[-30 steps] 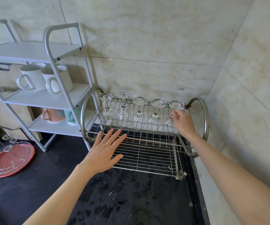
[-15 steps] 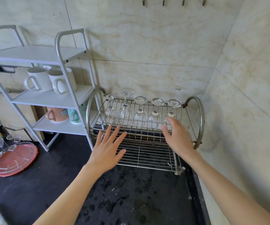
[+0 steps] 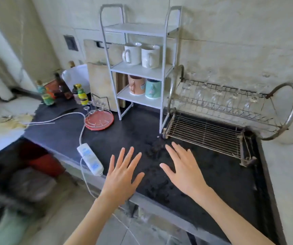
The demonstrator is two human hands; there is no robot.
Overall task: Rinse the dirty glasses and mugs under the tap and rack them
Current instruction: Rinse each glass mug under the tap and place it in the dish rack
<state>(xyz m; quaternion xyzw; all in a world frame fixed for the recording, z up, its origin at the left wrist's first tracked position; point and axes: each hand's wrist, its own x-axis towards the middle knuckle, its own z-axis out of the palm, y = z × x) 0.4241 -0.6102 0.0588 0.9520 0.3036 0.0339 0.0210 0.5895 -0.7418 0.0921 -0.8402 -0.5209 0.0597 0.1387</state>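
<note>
Both hands are held flat and empty, fingers spread, over the wet black stone counter [image 3: 212, 174]. Small clear stemmed glasses [image 3: 92, 107] stand on a round red plastic tray [image 3: 99, 121], up and leftward; the left hand [image 3: 121, 175] is judged nearer than the right hand [image 3: 184, 171]. Upside-down glasses [image 3: 230, 101] are racked in the wire dish rack [image 3: 204, 131].

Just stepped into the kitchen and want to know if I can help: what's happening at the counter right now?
A person stands at the black countertop with both hands empty and fingers spread, left hand and right hand hovering over its wet front edge. Clear stemmed glasses hang upside down in the top tier of the metal wire dish rack. A few more small glasses sit on the round red tray. Four mugs stand on the white shelf unit. Nothing is being held.
</note>
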